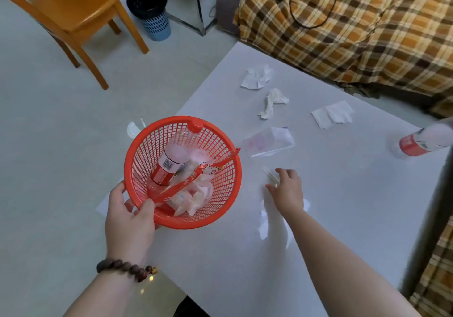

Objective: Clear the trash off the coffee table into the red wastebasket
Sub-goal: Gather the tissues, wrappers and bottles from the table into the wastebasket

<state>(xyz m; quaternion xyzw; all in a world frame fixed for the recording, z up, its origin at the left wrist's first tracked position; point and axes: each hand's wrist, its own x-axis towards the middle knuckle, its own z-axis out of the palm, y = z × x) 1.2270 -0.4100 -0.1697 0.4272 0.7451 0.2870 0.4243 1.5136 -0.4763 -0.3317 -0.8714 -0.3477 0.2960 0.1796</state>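
My left hand [128,215] grips the near rim of the red wastebasket [225,186], held over the left edge of the white coffee table [343,206]. Inside lie a plastic bottle [175,156], a red wrapper [196,178] and crumpled tissues [196,197]. My right hand [288,190] rests on the table with its fingers over some thin clear sticks [269,175], above a clear plastic wrapper [263,221]. Farther off lie a clear plastic cup [268,142] on its side, crumpled tissues [257,77], [273,102], a flat tissue [332,115] and a second bottle [421,141].
A plaid-covered sofa [355,27] runs behind the table and along its right side. On the floor to the left stand an orange wooden chair [76,10] and a blue bin [150,12] with a black liner. A small white scrap [133,129] lies on the floor by the basket.
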